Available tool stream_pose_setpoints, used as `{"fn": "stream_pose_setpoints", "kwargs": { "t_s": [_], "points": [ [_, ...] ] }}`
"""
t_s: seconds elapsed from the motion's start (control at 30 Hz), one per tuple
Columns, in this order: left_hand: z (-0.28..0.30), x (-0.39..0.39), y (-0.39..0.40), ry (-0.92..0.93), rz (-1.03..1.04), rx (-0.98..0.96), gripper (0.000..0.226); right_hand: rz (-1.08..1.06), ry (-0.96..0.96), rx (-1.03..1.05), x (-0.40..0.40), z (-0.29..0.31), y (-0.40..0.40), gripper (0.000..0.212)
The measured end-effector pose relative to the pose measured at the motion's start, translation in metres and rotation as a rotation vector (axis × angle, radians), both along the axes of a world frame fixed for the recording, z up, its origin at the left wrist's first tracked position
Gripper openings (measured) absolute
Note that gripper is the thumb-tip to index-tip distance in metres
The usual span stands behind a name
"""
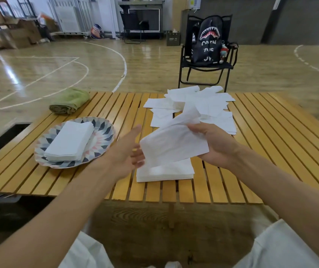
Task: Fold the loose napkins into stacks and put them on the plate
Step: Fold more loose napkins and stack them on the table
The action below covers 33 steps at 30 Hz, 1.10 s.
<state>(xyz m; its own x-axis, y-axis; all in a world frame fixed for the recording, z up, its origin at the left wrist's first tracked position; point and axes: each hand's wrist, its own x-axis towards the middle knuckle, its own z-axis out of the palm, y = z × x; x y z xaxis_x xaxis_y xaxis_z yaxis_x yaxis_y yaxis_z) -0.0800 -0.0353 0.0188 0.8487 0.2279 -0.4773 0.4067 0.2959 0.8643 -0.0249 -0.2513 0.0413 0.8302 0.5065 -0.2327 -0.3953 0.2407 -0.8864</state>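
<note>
Right hand (215, 145) fingers grip a napkin (174, 144), held above the stack (166, 173) on the bench (251, 151). Left hand (128, 151) fingers straight, open, beside it. Plate (104, 130) left of fingers.

White napkin (174, 146) held aloft, seemingly half-folded. Folded stack (165, 173) beneath on counter. Loose napkins (199, 105) scattered farther back. Another stack (68, 141) on patterned plate (104, 132).

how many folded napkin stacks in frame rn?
2. One stack lies on the plate; the other stack sits on the table under the hands, partly hidden by the held napkin.
</note>
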Motion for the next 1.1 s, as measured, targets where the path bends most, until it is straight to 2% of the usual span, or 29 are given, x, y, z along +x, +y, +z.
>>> {"fn": "stream_pose_setpoints", "kwargs": {
  "t_s": [0.1, 0.17, 0.3, 0.53, 0.73, 0.87, 1.0, 1.1],
  "points": [
    [-0.016, -0.007, -0.007, -0.116, -0.042, -0.067, 0.04, -0.021, 0.037, 0.04, -0.002, -0.005, -0.003, 0.022],
    [-0.016, -0.007, -0.013, -0.211, 0.004, -0.054, 0.041, -0.027, 0.035, 0.04, -0.004, -0.007, -0.005, 0.021],
    [-0.009, -0.005, -0.014, -0.352, 0.069, 0.164, 0.055, -0.028, -0.079, -0.064, -0.003, -0.011, -0.009, 0.028],
    [0.001, -0.01, -0.006, -0.572, -0.01, 0.62, 0.014, -0.138, -0.309, -0.349, 0.001, -0.017, -0.016, 0.024],
    [0.002, -0.013, 0.0, -0.616, -0.052, 0.766, 0.021, -0.197, -0.379, -0.378, -0.002, -0.016, -0.02, 0.033],
    [0.001, -0.013, 0.004, -0.627, -0.046, 0.873, 0.022, -0.197, -0.595, -0.553, -0.003, -0.016, -0.023, 0.06],
    [0.001, -0.013, 0.006, -0.639, -0.046, 0.948, 0.021, -0.164, -0.794, -0.658, -0.003, -0.018, -0.023, 0.036],
    [-0.001, -0.014, 0.005, -0.64, -0.045, 0.938, 0.018, -0.167, -0.86, -0.707, -0.004, -0.02, -0.021, 0.041]
  ]
}}
